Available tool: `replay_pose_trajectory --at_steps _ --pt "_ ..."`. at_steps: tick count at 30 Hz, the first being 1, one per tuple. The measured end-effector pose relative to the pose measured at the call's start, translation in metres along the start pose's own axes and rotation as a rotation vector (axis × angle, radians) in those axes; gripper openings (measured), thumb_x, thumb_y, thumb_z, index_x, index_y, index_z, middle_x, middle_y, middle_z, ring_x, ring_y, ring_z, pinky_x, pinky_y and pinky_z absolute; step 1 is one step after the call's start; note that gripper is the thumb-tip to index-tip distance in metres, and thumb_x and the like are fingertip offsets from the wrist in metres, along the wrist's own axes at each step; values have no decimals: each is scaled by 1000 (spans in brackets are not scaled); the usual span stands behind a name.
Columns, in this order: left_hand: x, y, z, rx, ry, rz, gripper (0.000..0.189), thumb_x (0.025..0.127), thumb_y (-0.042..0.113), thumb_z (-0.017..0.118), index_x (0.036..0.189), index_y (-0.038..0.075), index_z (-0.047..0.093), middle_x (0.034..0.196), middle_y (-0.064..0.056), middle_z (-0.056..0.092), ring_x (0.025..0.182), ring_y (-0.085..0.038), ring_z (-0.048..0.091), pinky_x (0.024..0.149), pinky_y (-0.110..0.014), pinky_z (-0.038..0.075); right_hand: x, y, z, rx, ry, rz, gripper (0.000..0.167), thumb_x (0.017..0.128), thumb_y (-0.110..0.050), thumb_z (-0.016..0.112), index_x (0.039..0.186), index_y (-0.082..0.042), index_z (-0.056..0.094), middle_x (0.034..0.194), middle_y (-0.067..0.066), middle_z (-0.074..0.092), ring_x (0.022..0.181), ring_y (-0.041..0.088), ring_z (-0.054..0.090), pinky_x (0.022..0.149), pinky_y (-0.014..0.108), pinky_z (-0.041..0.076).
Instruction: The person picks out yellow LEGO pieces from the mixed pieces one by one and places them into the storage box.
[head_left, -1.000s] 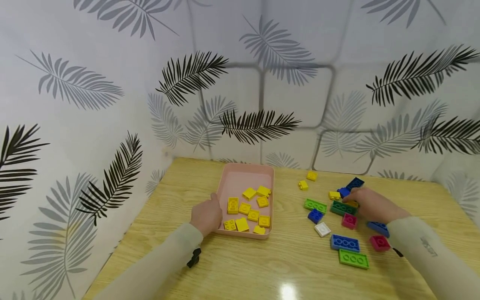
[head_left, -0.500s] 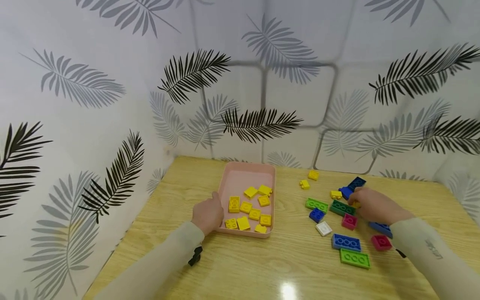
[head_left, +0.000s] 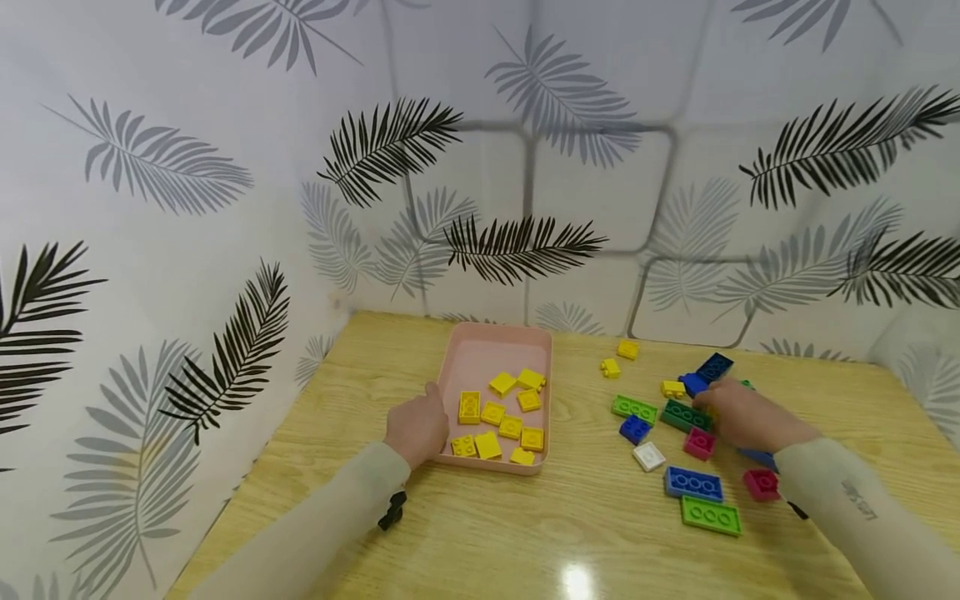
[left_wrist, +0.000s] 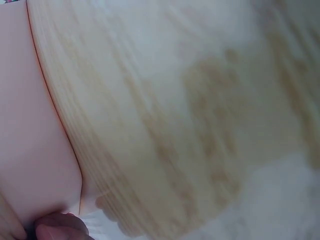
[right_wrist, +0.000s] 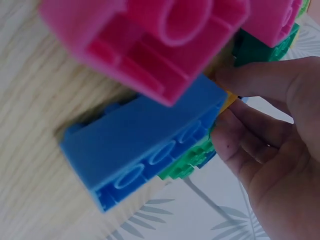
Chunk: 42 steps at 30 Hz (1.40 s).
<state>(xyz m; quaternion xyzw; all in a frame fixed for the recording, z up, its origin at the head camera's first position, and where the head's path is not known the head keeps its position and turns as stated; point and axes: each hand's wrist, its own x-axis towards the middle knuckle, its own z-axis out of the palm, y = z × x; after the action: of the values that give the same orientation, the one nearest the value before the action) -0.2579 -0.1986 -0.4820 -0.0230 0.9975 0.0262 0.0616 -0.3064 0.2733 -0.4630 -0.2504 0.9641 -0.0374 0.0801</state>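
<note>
In the head view my left hand (head_left: 417,427) grips the near left side of a pink tray (head_left: 487,346), thumb at the rim. The tray's pale pink wall (left_wrist: 35,120) fills the left of the left wrist view, fingertips below it. Several yellow bricks (head_left: 492,412) lie in the tray. On the right, my right hand (head_left: 741,414) is down among loose bricks. Its thumb and fingers pinch a yellow-orange brick (right_wrist: 228,102), mostly hidden, behind a blue brick (right_wrist: 142,135) in the right wrist view. A dark green brick (head_left: 684,416) lies beside the fingertips.
Three loose yellow bricks, one a small yellow brick (head_left: 627,350), lie right of the tray. Around the right hand are a white brick (head_left: 648,456), a pink brick (head_left: 700,443), a light green brick (head_left: 711,515) and a navy brick (head_left: 715,367). A patterned wall covering (head_left: 480,192) backs the table.
My right hand shifts slightly over the pile, and a bit of green brick now shows behind it. The blue brick beneath the wrist is more covered. My left hand stays on the tray.
</note>
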Motion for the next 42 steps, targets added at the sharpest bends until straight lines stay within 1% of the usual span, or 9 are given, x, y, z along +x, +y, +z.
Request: replay_pose_trajectory --at_steps 4,8,11,16,21,28,32,37,42 --pt "1 1 0 -3 5 -1 63 101 26 57 150 -4 33 63 -6 56 51 -16 54 48 -33 46 0 -4 -10 -37 45 -37 32 75 8 74 103 -6 77 99 10 69 92 33 65 82 53 55" --pt "1 1 1 -5 17 -1 61 102 28 56 149 -4 34 61 -5 56 50 -17 54 47 -32 46 0 -14 -24 -78 131 -68 28 77 5 77 100 -13 78 100 5 70 91 31 67 80 59 52" --pt "0 0 1 -2 20 0 60 102 28 55 149 -4 35 62 -6 56 51 -17 55 47 -33 46 3 -30 -33 -76 184 -107 25 83 2 76 103 -13 77 103 5 71 92 28 69 81 58 53" --pt "0 0 0 6 25 4 60 103 27 55 149 -5 35 62 -6 55 51 -16 54 47 -32 46 13 -70 -46 -39 226 -196 24 87 1 71 108 -10 75 105 6 69 89 24 70 79 44 58" --pt "0 -1 2 4 39 6 59 103 28 56 148 -5 35 61 -5 55 49 -16 53 45 -31 45 30 -104 -52 -28 225 -249 24 90 -1 71 112 -9 74 110 8 68 99 28 69 83 43 58" --pt "2 -1 5 22 45 0 60 102 28 57 148 -4 36 61 -6 55 49 -15 53 45 -31 45 63 -141 -52 -22 211 -327 25 92 -4 71 116 -12 72 110 5 66 94 19 67 81 36 58" --pt "2 -1 4 27 40 -9 61 102 28 57 149 -4 36 63 -6 56 50 -16 54 47 -32 48 80 -163 -50 -14 189 -383 26 93 -5 69 118 -11 72 112 5 67 98 19 66 84 36 57" --pt "0 0 2 23 44 -4 61 102 28 58 149 -3 37 65 -7 57 51 -16 55 50 -34 50 98 -186 -43 29 129 -397 26 93 -6 71 118 -8 73 110 4 66 96 18 64 88 37 55" --pt "0 -1 2 11 46 0 60 101 27 58 149 -3 37 64 -6 58 50 -16 55 50 -35 50 111 -204 -31 75 62 -402 26 94 -22 73 117 -11 75 105 1 66 88 12 60 84 32 55"
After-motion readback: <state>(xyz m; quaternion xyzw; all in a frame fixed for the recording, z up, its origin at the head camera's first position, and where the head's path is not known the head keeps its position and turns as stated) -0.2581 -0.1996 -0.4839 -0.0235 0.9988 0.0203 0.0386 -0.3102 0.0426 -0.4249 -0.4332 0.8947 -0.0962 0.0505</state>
